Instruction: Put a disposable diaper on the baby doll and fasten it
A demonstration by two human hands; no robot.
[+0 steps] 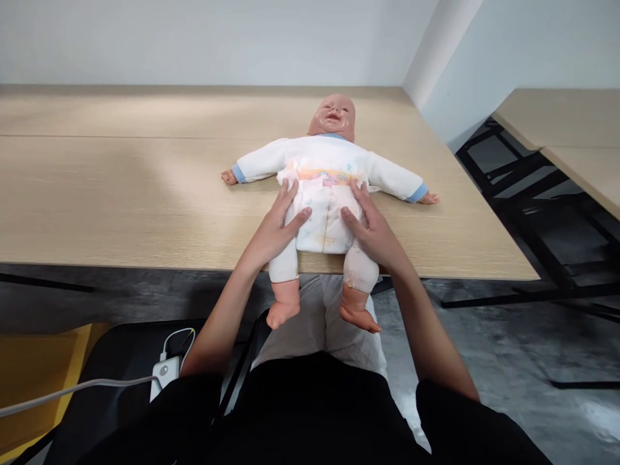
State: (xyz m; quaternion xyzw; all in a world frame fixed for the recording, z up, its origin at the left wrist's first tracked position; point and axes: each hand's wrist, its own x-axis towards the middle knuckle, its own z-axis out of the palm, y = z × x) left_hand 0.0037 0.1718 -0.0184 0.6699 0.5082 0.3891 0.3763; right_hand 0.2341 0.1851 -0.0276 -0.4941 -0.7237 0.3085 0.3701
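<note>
Find the baby doll lying on its back on the counter, close to the near edge, with the head toward the far side, the sleeves stretched to left and right, and the feet hanging beyond the near edge. Note the white diaper around its hips, over the white trousers.

See the left hand spread on the left side of the diaper, with the thumb on its front and the fingers at its edge; see the right hand spread in the same manner on the right side. Cannot tell the amount of pressure.

Judge the diaper to be light, soft, easy to crease, and not very slippery; best to hold by the waist and sides, without strong pulling on thin edges. Judge the doll to be rather light, probably with stiff, smooth head and feet, and softer trunk. For support, better to take the trunk from both sides, not one sleeve or foot.
</note>
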